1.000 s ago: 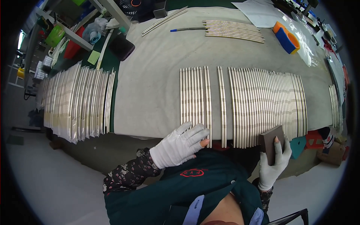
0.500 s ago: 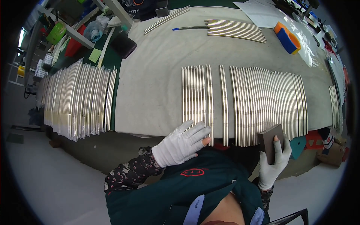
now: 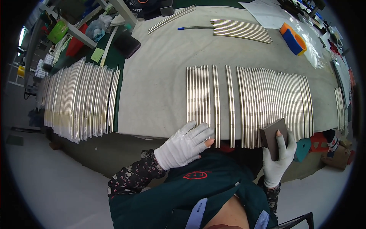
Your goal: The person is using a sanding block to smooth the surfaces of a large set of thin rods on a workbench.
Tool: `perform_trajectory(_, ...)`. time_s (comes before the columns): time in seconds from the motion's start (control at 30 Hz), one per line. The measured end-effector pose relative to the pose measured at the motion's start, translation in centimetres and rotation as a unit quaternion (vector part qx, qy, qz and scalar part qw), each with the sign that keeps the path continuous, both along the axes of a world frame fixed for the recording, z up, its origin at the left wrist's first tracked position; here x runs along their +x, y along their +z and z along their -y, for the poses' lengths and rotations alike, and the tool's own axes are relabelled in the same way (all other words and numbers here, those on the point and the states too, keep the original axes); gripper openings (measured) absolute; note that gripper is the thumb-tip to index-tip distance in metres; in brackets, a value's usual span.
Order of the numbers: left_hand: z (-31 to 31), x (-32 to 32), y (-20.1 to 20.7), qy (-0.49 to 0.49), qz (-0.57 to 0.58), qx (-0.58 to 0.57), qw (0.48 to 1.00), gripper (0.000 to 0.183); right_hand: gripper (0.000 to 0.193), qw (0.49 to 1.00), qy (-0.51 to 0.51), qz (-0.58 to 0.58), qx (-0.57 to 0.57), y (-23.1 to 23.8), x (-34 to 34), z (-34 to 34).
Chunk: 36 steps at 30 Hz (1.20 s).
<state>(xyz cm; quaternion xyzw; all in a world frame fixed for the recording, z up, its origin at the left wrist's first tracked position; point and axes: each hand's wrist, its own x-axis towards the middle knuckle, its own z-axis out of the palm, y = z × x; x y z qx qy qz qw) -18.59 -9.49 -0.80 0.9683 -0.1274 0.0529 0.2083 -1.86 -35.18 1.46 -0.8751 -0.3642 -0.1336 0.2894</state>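
Grey cloth covers the bench [image 3: 160,95]; left hand [image 3: 185,145], fingers spread flat, should pin the centre-frame rods [image 3: 198,95] steady while right hand [image 3: 280,156] clasps the dark block [image 3: 273,137]

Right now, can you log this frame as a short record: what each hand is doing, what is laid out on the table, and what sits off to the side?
left hand: gloved left hand rests flat on the near ends of the small group of metal rods
right hand: gloved right hand holds a dark sanding block upright
table: grey cloth table
centre: two single rods lying apart
right: wide row of rods
left side: bagged rods
far edge: orange and blue block
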Motion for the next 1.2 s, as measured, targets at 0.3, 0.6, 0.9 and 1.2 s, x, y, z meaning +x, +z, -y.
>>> perform_trajectory(0.3, -0.1, 0.9, 1.6, -0.036, -0.050, -0.009, 0.998, 0.082, 0.062, 0.999, 0.006, 0.028, -0.028, -0.2, 1.2, -1.6)
perform_trajectory(0.6, -9.1, 5.3, 3.7, 0.163, 0.081, -0.011, 0.983, 0.052, 0.062, 0.999, 0.018, 0.035, -0.038, 0.8, 0.5, -2.5)
perform_trajectory(0.9, -13.5, 11.0, -1.1, 0.245, 0.059, -0.035, 0.967, 0.049, 0.069, 0.995, 0.094, 0.002, -0.045, 1.3, -1.8, -3.9)
perform_trajectory(1.2, -12.3, 12.3, -0.9, 0.099, -0.010, 0.061, 0.993, 0.058, 0.071, 0.996, 0.047, 0.001, -0.073, 0.3, -2.6, -5.5)
